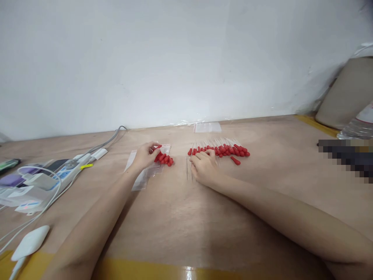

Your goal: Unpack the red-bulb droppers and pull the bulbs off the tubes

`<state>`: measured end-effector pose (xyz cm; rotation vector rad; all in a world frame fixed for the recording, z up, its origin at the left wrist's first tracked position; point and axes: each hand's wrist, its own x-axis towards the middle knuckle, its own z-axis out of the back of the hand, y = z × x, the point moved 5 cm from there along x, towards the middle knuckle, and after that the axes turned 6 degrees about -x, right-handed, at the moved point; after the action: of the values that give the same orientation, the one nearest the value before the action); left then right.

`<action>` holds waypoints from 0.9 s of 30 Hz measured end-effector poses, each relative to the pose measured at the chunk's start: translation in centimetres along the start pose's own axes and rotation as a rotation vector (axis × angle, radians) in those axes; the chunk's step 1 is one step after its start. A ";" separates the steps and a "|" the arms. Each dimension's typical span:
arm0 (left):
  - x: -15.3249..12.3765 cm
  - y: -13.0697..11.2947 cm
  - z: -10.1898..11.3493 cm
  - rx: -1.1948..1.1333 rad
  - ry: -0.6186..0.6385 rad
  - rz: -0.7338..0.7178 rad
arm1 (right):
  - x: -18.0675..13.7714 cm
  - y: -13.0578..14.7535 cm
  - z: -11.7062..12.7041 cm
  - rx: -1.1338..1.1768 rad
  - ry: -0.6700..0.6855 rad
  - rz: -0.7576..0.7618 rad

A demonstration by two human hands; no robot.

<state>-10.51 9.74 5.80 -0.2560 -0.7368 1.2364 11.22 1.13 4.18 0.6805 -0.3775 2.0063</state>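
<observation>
My left hand [145, 154] is closed, with thumb and fingers around a red rubber dropper bulb at the edge of a small pile of red bulbs [166, 159]. Flat clear plastic bags [141, 181] lie beneath and beside that hand. To the right, my right hand [205, 167] rests with curled fingers over thin clear tubes [187, 171]; what its fingertips grip is hidden. Just beyond it lies a row of red-bulbed droppers [224, 149], their thin clear stems pointing toward the wall. One loose red bulb [235, 160] sits nearer me, right of that hand.
Another clear bag [208, 127] lies by the wall. A power strip [65, 177] with chargers and cables occupies the left side, and a white device [30, 243] is at front left. At far right are a grey bin [344, 93] and a plastic bottle [359, 122].
</observation>
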 end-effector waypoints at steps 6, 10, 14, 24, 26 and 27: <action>-0.5 0.7 -0.1 -0.134 0.105 0.095 | 0.0 1.1 -1.4 0.053 0.114 0.003; -0.4 1.2 0.2 -0.181 0.099 0.147 | -0.4 1.4 -1.0 0.135 0.182 0.003; -0.2 1.3 0.5 -0.129 0.068 0.161 | -0.5 1.4 -0.6 0.171 0.178 0.013; 0.1 2.1 2.5 0.019 -0.021 0.217 | -3.7 -2.7 2.4 0.098 -0.017 -0.003; 0.0 0.7 2.8 0.082 -0.082 0.162 | -4.7 -3.6 2.8 0.101 -0.060 -0.001; 0.0 -0.3 2.8 0.121 -0.115 0.114 | -5.1 -4.0 2.8 0.107 -0.077 -0.005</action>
<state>-12.05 9.10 8.07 -0.1294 -0.7514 1.4080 17.62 -1.86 3.32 0.8260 -0.3152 2.0105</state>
